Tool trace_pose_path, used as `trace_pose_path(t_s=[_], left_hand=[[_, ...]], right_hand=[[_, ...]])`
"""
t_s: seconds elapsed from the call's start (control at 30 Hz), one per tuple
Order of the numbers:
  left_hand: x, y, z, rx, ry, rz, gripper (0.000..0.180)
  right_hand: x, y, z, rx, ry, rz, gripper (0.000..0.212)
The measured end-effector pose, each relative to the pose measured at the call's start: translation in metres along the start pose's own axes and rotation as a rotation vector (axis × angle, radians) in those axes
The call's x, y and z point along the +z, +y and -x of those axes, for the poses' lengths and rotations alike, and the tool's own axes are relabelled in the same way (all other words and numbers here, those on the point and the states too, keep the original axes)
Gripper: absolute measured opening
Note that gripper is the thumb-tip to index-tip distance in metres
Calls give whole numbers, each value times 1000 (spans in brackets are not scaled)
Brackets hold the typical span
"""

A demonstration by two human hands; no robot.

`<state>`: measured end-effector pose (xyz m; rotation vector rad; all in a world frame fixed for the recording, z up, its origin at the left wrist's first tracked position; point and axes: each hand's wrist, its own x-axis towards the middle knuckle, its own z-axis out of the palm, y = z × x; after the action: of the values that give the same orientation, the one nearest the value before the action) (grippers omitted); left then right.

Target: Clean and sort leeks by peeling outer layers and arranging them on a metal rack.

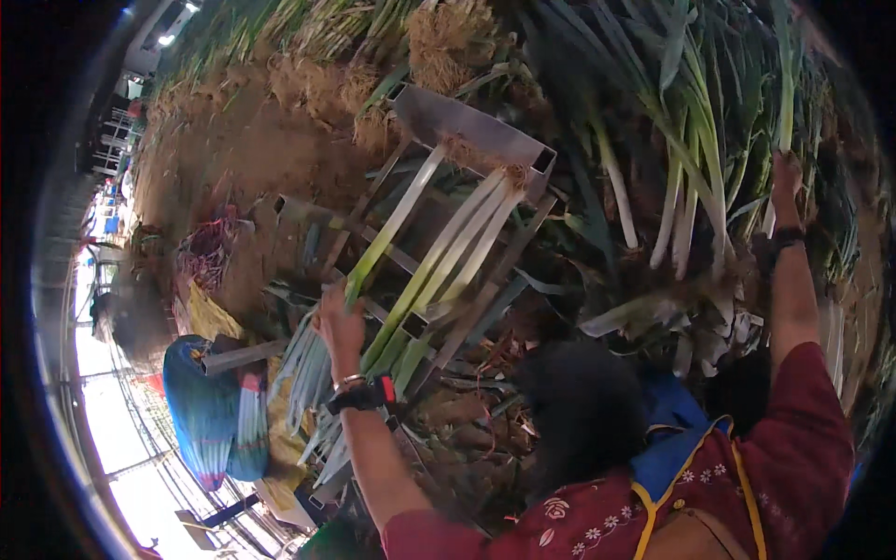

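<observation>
Leeks lie slanting across a metal frame in front of me, their roots against its raised end plate [471, 129]. My left hand [341, 322], with a dark wristband, is closed around the green part of the leftmost leek [387, 241]. Beside it rest several more leeks [457, 247], their green leaves running down toward the near side of the frame. Far out to the right, my right hand [787, 175] grips an upright leek [787, 103] by its pale stem, next to a heap of leeks [691, 159]. The fingertips of both hands are partly hidden.
More leeks with brown root clumps [453, 47] lie at the back. Leaf scraps [467, 420] cover the ground near me. A blue-green cloth bundle [210, 411] and a yellow sack [213, 313] sit at the left, near a metal bar [245, 357].
</observation>
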<state>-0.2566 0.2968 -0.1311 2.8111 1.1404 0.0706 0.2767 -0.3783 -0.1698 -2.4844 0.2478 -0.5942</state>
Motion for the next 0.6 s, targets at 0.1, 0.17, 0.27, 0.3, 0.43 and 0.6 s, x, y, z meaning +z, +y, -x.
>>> trace_pose_path(t_s=[0.1,0.17,0.27,0.3,0.43,0.6], left_hand=[[27,-6,-14,93,88,10,59],[41,-25,-20,120,104,6,59],[64,-17,-44,128,59,66,60],[71,-7,-55,127,31,94,60],[66,-15,-59,113,-3,47,72],[55,-39,-59,56,-18,151,88]], right_hand=[[5,33,-29,-91,50,175,48],[20,40,-21,-61,-107,219,48],[0,53,-48,45,-239,139,49],[-15,59,-62,94,-263,89,50],[7,-131,51,-384,15,-247,37],[-17,-343,218,-961,-321,-620,32]])
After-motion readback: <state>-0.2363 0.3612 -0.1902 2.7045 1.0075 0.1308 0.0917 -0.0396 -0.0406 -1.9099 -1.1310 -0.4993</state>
